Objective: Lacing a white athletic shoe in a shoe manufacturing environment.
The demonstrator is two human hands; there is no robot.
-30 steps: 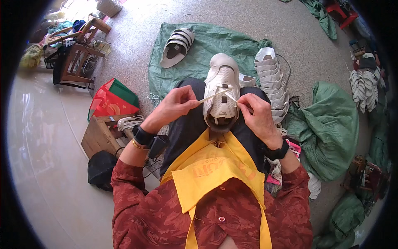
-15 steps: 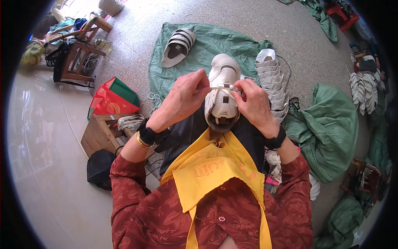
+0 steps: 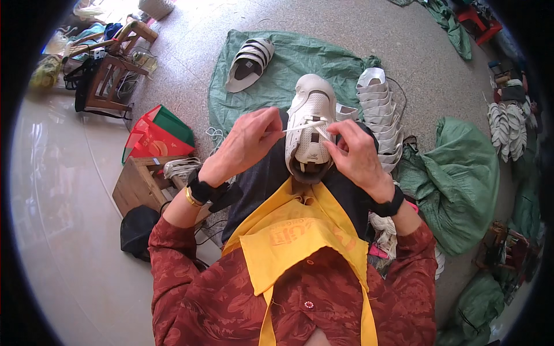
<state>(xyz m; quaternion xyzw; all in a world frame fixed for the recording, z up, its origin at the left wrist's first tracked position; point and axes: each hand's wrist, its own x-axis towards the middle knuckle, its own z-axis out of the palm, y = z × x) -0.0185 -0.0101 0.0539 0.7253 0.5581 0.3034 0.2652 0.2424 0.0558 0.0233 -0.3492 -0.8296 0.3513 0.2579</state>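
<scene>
A white shoe upper [image 3: 315, 104] with a perforated tongue rests upright between my knees, its toe pointing away and its dark-lined opening toward me. A white shoelace [image 3: 306, 126] crosses over its front. My left hand [image 3: 252, 141], left of the upper, pinches one end of the lace, which runs tight from the fingers to the shoe. On the other side my right hand [image 3: 359, 154] has thumb and forefinger closed on the other lace end, close to the tongue. The fingertips of both hands are small in view.
A green woven sheet [image 3: 288, 49] lies ahead, bearing nested grey-white uppers [image 3: 251, 64]. Another nested stack of white uppers [image 3: 380, 112] stands at right, beside a green sack [image 3: 456, 184]. To my left are a red-green bag [image 3: 158, 135], a wooden box [image 3: 138, 187] and laces [image 3: 182, 168].
Both hands have come slightly nearer to me, the left moving leftward. The lace, held straight across the shoe before, now slants down to the left hand and bends back toward the right.
</scene>
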